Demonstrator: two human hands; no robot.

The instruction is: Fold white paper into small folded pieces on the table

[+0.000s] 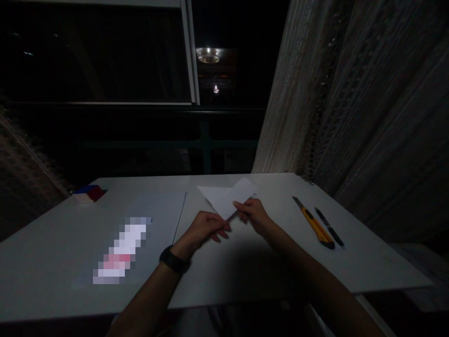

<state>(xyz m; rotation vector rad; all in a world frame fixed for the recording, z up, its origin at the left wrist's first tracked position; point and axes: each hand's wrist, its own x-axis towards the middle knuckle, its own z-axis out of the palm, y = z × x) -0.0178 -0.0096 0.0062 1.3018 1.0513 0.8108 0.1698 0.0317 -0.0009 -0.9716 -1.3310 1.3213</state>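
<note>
A folded sheet of white paper (233,194) is held up over the middle of the table, a pointed flap sticking out to the left and a squarer part to the upper right. My left hand (206,225), with a dark watch at the wrist, pinches its bottom corner between thumb and finger. My right hand (253,214) grips the right edge, thumb on top and the other fingers curled beneath. Dim light hides the finer creases.
On the white table (224,271), a yellow utility knife (317,228) with its blade out lies beside a dark pen (329,228) at right. Left are paper sheets (164,210), a blurred-out bright object (121,250) and a coloured block (88,194). Curtains (280,103) hang behind.
</note>
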